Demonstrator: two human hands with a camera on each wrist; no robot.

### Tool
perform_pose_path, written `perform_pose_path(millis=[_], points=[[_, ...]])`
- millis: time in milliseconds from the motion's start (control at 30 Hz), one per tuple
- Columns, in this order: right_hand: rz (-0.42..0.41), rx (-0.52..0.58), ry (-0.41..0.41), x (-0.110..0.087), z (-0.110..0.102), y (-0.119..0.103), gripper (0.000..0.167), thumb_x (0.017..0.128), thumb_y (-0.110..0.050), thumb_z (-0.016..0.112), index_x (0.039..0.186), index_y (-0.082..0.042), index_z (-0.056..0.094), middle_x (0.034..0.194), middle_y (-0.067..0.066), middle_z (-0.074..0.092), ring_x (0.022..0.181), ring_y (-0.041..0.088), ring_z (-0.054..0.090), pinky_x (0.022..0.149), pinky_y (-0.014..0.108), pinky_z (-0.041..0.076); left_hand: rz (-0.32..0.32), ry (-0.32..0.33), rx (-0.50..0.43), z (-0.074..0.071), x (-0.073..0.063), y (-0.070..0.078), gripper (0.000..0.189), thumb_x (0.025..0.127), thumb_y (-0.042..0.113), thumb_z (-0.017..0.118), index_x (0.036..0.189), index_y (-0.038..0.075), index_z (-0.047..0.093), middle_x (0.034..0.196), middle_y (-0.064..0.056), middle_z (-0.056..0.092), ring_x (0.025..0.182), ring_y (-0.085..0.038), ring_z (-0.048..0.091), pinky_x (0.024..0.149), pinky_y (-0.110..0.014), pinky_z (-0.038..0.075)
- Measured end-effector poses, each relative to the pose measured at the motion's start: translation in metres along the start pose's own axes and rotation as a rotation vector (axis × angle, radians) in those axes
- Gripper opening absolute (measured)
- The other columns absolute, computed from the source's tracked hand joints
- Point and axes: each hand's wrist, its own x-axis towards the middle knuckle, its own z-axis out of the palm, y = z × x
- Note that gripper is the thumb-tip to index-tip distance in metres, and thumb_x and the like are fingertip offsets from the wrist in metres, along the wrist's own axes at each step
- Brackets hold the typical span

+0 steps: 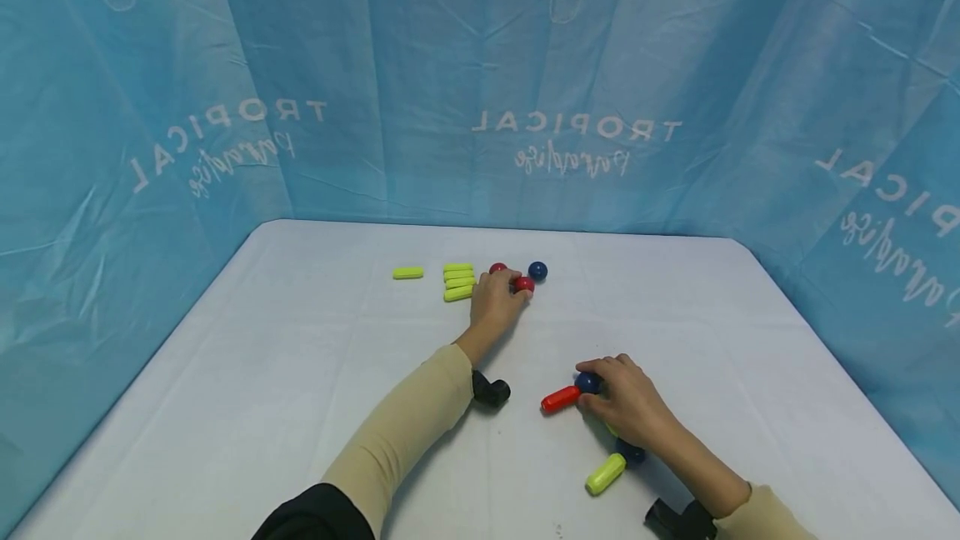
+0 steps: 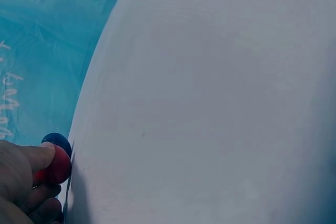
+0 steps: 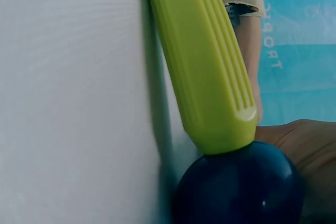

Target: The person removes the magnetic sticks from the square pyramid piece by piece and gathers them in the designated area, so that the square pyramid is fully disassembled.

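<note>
At the far middle of the table my left hand (image 1: 497,300) pinches a red ball (image 1: 524,284) between thumb and fingers. Just beyond it lie a dark blue ball (image 1: 537,271) and a second red ball (image 1: 498,268), partly hidden by the hand. Nearer, on the right, my right hand (image 1: 632,403) grips a blue ball (image 1: 588,382) that joins a red rod (image 1: 560,400). From under that palm shows a bit of a yellow-green rod, then another blue ball (image 1: 630,451) touching a yellow-green rod (image 1: 605,474). The right wrist view shows a ribbed yellow-green rod (image 3: 205,66) against a blue ball (image 3: 239,187).
Left of my left hand several yellow-green rods (image 1: 458,279) lie side by side, and a single one (image 1: 408,272) lies farther left. A white cloth covers the table (image 1: 315,373). Blue printed curtains (image 1: 420,90) hang behind and along both sides.
</note>
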Motion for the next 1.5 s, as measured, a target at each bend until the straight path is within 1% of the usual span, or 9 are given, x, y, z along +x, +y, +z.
perform_pose_path(millis=[233, 333, 400, 467, 667, 767, 1000, 1300, 1500], points=[[-0.061, -0.027, 0.055, 0.002, 0.004, 0.005, 0.041, 0.073, -0.032, 0.080, 0.108, -0.015, 0.069, 0.099, -0.002, 0.067, 0.090, 0.012, 0.056, 0.074, 0.031, 0.046, 0.061, 0.030, 0.023, -0.004, -0.004, 0.002, 0.041, 0.085, 0.031, 0.069, 0.123, 0.018, 0.061, 0.115, 0.000, 0.063, 0.104, -0.017, 0.050, 0.086, -0.032, 0.041], [-0.078, -0.040, 0.064, 0.002, 0.005, 0.005, 0.041, 0.071, -0.035, 0.080, 0.106, -0.016, 0.070, 0.096, -0.003, 0.067, 0.086, 0.010, 0.056, 0.072, 0.029, 0.045, 0.125, 0.044, -0.017, -0.013, -0.015, 0.004, 0.034, 0.088, 0.030, 0.064, 0.119, 0.017, 0.062, 0.110, 0.001, 0.061, 0.100, -0.016, 0.050, 0.082, -0.030, 0.042], [-0.088, -0.053, 0.073, 0.003, 0.005, 0.005, 0.041, 0.070, -0.036, 0.080, 0.104, -0.016, 0.070, 0.093, -0.004, 0.067, 0.083, 0.010, 0.055, 0.071, 0.029, 0.044, 0.166, 0.010, -0.070, -0.022, -0.027, 0.003, 0.029, 0.090, 0.028, 0.062, 0.116, 0.016, 0.063, 0.107, 0.001, 0.061, 0.098, -0.016, 0.051, 0.080, -0.028, 0.043], [-0.092, -0.067, 0.082, 0.003, 0.005, 0.005, 0.041, 0.069, -0.038, 0.081, 0.103, -0.017, 0.071, 0.091, -0.004, 0.067, 0.081, 0.009, 0.054, 0.070, 0.029, 0.043, 0.201, -0.068, -0.115, -0.031, -0.041, -0.001, 0.026, 0.092, 0.028, 0.060, 0.115, 0.016, 0.064, 0.102, 0.002, 0.062, 0.095, -0.014, 0.052, 0.078, -0.027, 0.044], [-0.118, -0.092, 0.089, 0.007, 0.007, 0.000, 0.041, 0.068, -0.043, 0.080, 0.101, -0.021, 0.072, 0.089, -0.007, 0.068, 0.079, 0.007, 0.053, 0.070, 0.027, 0.041, 0.234, -0.421, -0.187, -0.059, -0.090, -0.024, 0.032, 0.089, 0.030, 0.063, 0.120, 0.018, 0.064, 0.101, 0.007, 0.064, 0.097, -0.012, 0.052, 0.081, -0.026, 0.045], [-0.132, -0.077, 0.083, 0.008, 0.009, -0.002, 0.040, 0.068, -0.044, 0.080, 0.100, -0.022, 0.072, 0.090, -0.008, 0.068, 0.079, 0.006, 0.053, 0.071, 0.027, 0.041, 0.254, -0.492, -0.183, -0.066, -0.111, -0.033, 0.038, 0.085, 0.031, 0.069, 0.120, 0.019, 0.063, 0.104, 0.006, 0.063, 0.097, -0.012, 0.050, 0.082, -0.025, 0.044], [-0.173, -0.038, 0.053, 0.010, 0.016, -0.011, 0.041, 0.067, -0.046, 0.079, 0.100, -0.024, 0.072, 0.090, -0.010, 0.069, 0.080, 0.004, 0.051, 0.070, 0.024, 0.040, 0.284, -0.461, -0.137, -0.068, -0.137, -0.037, 0.040, 0.079, 0.032, 0.075, 0.115, 0.020, 0.066, 0.108, 0.006, 0.064, 0.094, -0.009, 0.045, 0.077, -0.021, 0.041], [-0.211, -0.071, -0.016, 0.009, 0.013, -0.016, 0.044, 0.068, -0.044, 0.080, 0.105, -0.023, 0.071, 0.097, -0.010, 0.070, 0.087, 0.006, 0.054, 0.074, 0.026, 0.043, 0.294, -0.415, -0.156, -0.066, -0.143, -0.037, 0.028, 0.081, 0.023, 0.073, 0.107, 0.018, 0.070, 0.100, 0.006, 0.066, 0.088, -0.008, 0.046, 0.075, -0.021, 0.038], [-0.160, -0.088, -0.036, 0.004, 0.009, -0.023, 0.052, 0.068, -0.040, 0.082, 0.114, -0.020, 0.068, 0.104, -0.007, 0.070, 0.087, 0.006, 0.049, 0.071, 0.025, 0.040, 0.287, -0.404, -0.184, -0.066, -0.142, -0.037, 0.028, 0.081, 0.022, 0.072, 0.109, 0.018, 0.069, 0.103, 0.005, 0.066, 0.090, -0.008, 0.046, 0.076, -0.020, 0.039]])
